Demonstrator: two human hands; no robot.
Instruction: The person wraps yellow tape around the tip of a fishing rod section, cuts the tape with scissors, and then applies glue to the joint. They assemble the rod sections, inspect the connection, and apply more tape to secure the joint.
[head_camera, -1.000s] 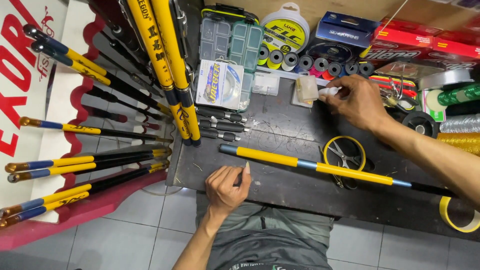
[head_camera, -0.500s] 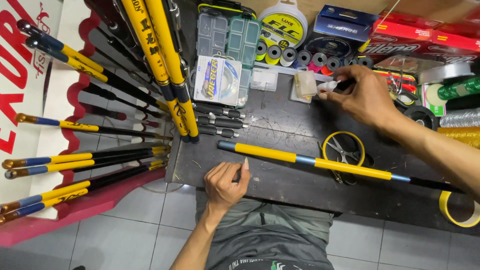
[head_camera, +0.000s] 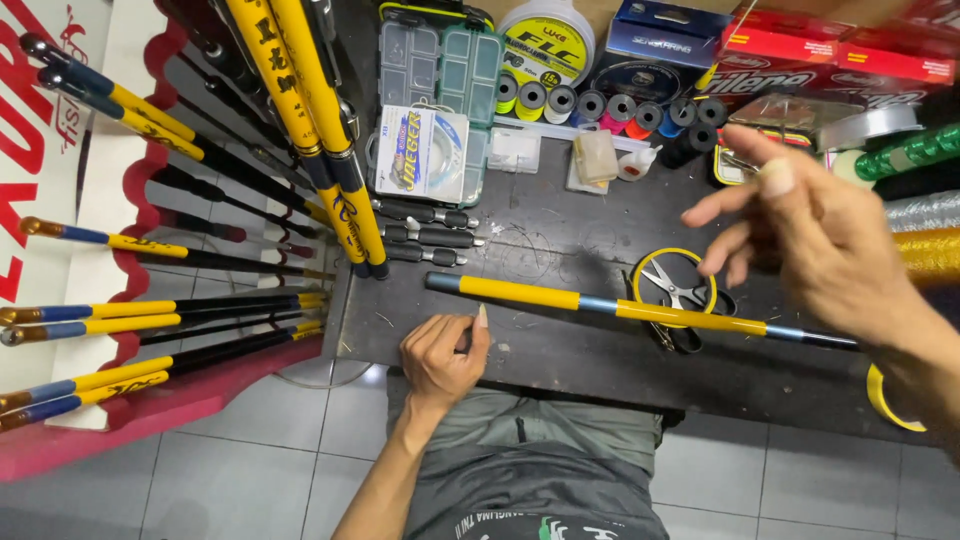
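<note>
My left hand (head_camera: 443, 355) rests at the near edge of the dark workbench (head_camera: 560, 350), fingers curled loosely, thumb up, holding nothing that I can see. My right hand (head_camera: 800, 225) hovers raised above the bench's right side, fingers spread and empty. Beneath it lies a yellow, blue and black fishing rod section (head_camera: 620, 308) across the bench. A small white glue bottle (head_camera: 637, 163) and a pale block (head_camera: 595, 157) lie at the back of the bench. Scissors (head_camera: 680, 295) sit inside a yellow tape ring (head_camera: 655, 262).
Several yellow and black rods (head_camera: 300, 110) lean at the left, more on a red rack (head_camera: 140, 330). Clear tackle boxes (head_camera: 440, 80), line spools (head_camera: 600, 105) and red boxes (head_camera: 830, 50) line the back. Another yellow tape ring (head_camera: 885, 400) lies at the right edge.
My right hand has left the small bottle at the back and drawn back toward me, rising with its fingers spread. The left hand has barely moved.
</note>
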